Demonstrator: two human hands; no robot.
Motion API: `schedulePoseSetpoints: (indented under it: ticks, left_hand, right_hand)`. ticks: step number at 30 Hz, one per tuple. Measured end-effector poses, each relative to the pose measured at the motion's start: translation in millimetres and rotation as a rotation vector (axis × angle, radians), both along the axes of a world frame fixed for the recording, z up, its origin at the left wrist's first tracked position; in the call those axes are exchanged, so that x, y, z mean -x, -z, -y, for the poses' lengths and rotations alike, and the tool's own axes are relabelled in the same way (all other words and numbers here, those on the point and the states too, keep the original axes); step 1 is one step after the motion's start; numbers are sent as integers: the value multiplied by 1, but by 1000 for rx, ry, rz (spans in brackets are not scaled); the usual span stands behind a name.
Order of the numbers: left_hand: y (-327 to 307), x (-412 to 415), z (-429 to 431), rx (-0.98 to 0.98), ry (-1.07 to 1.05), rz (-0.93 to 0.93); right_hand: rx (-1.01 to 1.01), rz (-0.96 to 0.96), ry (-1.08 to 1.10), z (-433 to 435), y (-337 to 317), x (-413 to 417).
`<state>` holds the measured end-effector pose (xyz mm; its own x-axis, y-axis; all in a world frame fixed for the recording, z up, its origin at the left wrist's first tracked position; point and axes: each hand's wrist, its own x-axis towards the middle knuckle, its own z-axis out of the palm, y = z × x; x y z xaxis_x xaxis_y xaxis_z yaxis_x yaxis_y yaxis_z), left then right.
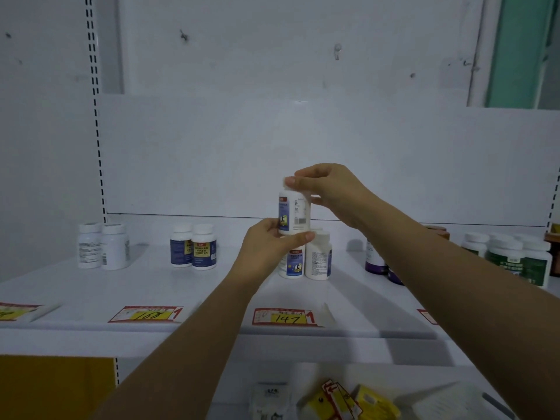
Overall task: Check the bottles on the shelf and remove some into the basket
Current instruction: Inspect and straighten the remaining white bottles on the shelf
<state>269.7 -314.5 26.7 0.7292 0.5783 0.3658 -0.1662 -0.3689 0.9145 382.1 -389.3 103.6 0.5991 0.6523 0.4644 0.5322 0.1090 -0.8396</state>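
Both hands hold one white bottle with a blue label (293,212) upright above the white shelf (212,286). My left hand (269,247) grips its base from below. My right hand (330,192) closes around its cap from the top. Directly under it stand two matching white bottles (318,257) on the shelf. No basket is in view.
More bottles stand on the shelf: a white pair (103,245) at left, a blue-labelled pair (194,247), purple ones (375,262) behind my right forearm, green-labelled ones (512,256) at right. Price tags "168" (148,314) and "147" (285,317) line the front edge. Yellow packets (348,398) lie on the shelf below.
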Motion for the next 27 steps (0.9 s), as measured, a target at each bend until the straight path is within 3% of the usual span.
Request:
schedulePoseSetpoints:
  ticks: [6, 11, 18, 22, 27]
  left_hand:
    - [1, 1, -3, 3, 46, 1]
    - [0, -3, -1, -28, 27, -9]
    - [-3, 0, -4, -20, 52, -2]
    - [-1, -1, -6, -19, 8, 33]
    - [3, 2, -9, -13, 74, -35]
  right_hand:
    - [30, -30, -108, 3, 3, -1]
    - [7, 56, 62, -3, 2, 3]
    - [15, -51, -165, 3, 2, -3]
    - [57, 108, -8, -2, 0, 1]
    - [45, 108, -12, -1, 0, 1]
